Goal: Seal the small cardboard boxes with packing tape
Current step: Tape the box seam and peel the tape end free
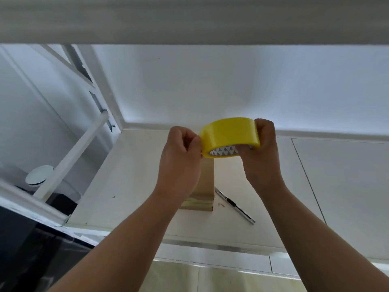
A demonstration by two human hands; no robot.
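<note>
Bright, soft daylight from the back wall; blurred top edge, wide-angle bending.

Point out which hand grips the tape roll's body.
The right hand, wrapped round one side of the yellow tape roll; the left hand only pinches at its edge.

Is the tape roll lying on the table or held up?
Held up: right hand grips the tape roll, left hand pinches its edge, above the table.
</note>
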